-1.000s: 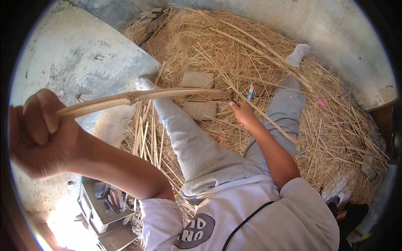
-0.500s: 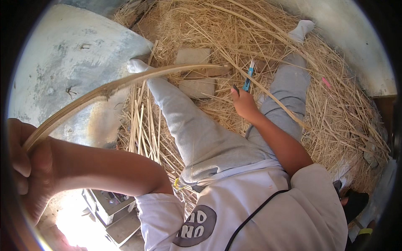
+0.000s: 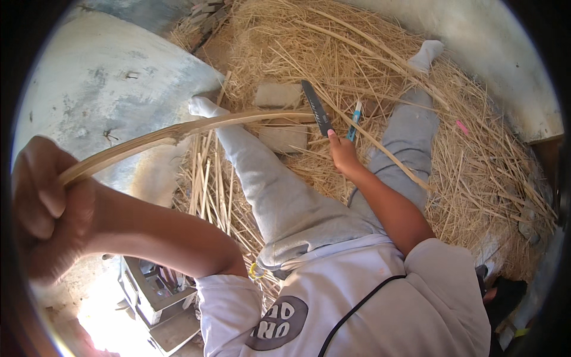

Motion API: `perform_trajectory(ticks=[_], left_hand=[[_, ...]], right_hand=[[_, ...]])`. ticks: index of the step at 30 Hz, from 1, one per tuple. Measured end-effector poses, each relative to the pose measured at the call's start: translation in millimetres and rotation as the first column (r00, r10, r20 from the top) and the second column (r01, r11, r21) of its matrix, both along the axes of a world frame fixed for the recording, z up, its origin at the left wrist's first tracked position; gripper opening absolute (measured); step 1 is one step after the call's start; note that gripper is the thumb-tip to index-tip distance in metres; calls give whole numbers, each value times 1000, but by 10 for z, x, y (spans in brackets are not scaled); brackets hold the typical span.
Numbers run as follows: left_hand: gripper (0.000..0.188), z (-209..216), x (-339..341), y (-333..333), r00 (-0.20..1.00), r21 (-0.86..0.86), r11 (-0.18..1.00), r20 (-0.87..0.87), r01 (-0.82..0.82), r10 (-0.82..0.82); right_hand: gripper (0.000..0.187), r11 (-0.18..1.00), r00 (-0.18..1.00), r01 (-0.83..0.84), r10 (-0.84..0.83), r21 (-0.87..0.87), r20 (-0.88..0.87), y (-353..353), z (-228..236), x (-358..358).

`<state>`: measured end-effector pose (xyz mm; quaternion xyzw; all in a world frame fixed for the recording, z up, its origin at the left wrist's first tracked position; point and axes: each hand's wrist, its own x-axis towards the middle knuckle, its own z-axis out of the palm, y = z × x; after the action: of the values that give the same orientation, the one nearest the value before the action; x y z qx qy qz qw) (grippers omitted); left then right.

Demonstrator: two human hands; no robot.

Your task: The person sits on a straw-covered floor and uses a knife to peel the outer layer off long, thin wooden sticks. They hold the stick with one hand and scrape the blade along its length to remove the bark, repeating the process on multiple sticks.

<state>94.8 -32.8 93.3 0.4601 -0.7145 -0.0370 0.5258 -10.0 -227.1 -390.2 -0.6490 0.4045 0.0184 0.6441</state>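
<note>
My left hand (image 3: 50, 208), raised at the far left, is closed around one end of a long, curved bamboo strip (image 3: 196, 126). The strip arches across to the middle of the view. In my right hand (image 3: 345, 156) is a knife with a dark, broad blade (image 3: 316, 107), its flat side showing. The strip's far end meets the blade's left edge in view; whether they touch I cannot tell. A blue utility knife (image 3: 354, 125) lies just beyond my right hand on the straw, its light blade pointing away.
My grey-trousered legs (image 3: 285, 196) are spread over straw and bamboo shavings (image 3: 482, 178). Two flat bricks (image 3: 282, 138) lie between my feet. Long strips (image 3: 363, 44) cross the far right. A pale blue panel (image 3: 89, 77) stands at left, and a grey box-like device (image 3: 148, 291) sits below my left arm.
The dark knife has turned from nearly edge-on to showing its broad blade beside the strip's end. My left hand has shifted slightly up and right with the strip. The whole view has moved slightly.
</note>
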Motion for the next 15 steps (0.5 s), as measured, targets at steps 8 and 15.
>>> perform_trajectory(ticks=[8,15], left_hand=[[38,-123,28,-131,975,-299,944,-208,-141,79],[40,-377,-49,-139,888,-374,866,-435,-332,152]], right_hand=[[49,903,757,340,-98,-262,646,-121,1404,60],[55,921,975,-191,219,-340,47,195,-161,-47]])
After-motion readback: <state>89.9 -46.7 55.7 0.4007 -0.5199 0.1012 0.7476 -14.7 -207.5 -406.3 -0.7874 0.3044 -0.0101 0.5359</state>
